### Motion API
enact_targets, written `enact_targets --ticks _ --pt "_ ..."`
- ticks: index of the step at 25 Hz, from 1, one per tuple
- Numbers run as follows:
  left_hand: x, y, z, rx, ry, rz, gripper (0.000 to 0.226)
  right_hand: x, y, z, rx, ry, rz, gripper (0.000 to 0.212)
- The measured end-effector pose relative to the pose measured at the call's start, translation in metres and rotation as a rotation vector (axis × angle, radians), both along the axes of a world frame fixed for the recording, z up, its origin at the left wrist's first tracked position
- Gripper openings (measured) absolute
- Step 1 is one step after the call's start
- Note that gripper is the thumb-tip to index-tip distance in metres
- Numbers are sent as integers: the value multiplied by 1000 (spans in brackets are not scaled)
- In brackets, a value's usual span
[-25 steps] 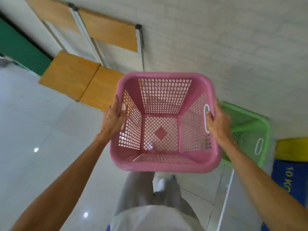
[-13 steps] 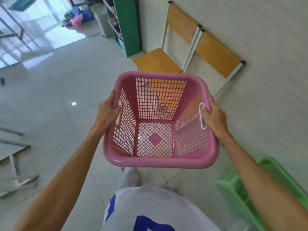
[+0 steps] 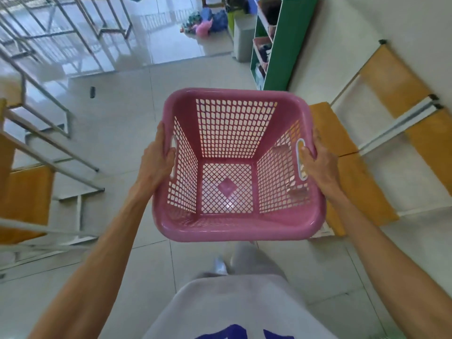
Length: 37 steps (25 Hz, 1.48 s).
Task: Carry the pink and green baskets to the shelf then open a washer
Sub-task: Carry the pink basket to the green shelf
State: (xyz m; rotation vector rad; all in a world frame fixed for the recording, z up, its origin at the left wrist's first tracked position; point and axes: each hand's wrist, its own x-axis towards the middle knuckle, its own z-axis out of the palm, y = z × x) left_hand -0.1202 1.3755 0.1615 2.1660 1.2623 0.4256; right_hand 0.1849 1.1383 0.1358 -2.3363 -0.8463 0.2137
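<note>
An empty pink basket (image 3: pixel 234 228) with mesh walls hangs in front of my waist, held level above the tiled floor. My left hand (image 3: pixel 156 160) grips its left handle slot. On the opposite side my right hand (image 3: pixel 318 160) is closed around the right handle slot. A green shelf (image 3: pixel 281 45) with items on its boards stands against the wall ahead to the right. The green basket is out of view, and no washer shows.
Wooden chairs with white frames (image 3: pixel 391 133) line the right wall, close beside the basket. Metal-framed tables and chairs (image 3: pixel 36 172) stand at the left. A grey bin (image 3: pixel 242 40) and a pile of colourful bags (image 3: pixel 208 20) lie ahead beyond the shelf.
My view has swung left along the wall, still with the pink basket in both hands. The green basket has dropped out of sight and the green shelf has come into view ahead.
</note>
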Motion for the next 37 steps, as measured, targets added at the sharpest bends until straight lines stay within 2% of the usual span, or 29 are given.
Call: enact_targets --ticks 4,11,16,21,26,30,33,37 --pt "29 80 -14 -19 -33 27 73 36 79 -8 50 25 30 59" --pt "149 236 -6 -48 -52 33 71 154 238 -19 44 86 12 59" --pt "246 346 4 -9 24 -35 70 232 339 -17 41 105 -25 63" --pt "351 460 6 40 21 -184 70 296 416 -11 45 105 -159 61" --pt "490 585 -12 -23 42 -431 73 358 481 -18 100 122 -436 62" --pt "591 659 -12 11 96 -629 74 385 523 -19 131 107 -661 63" --pt "672 681 -11 -1 109 -785 73 392 533 -30 160 109 -860 63" --pt "768 661 -17 11 39 -1034 72 400 520 -46 182 94 -1107 63"
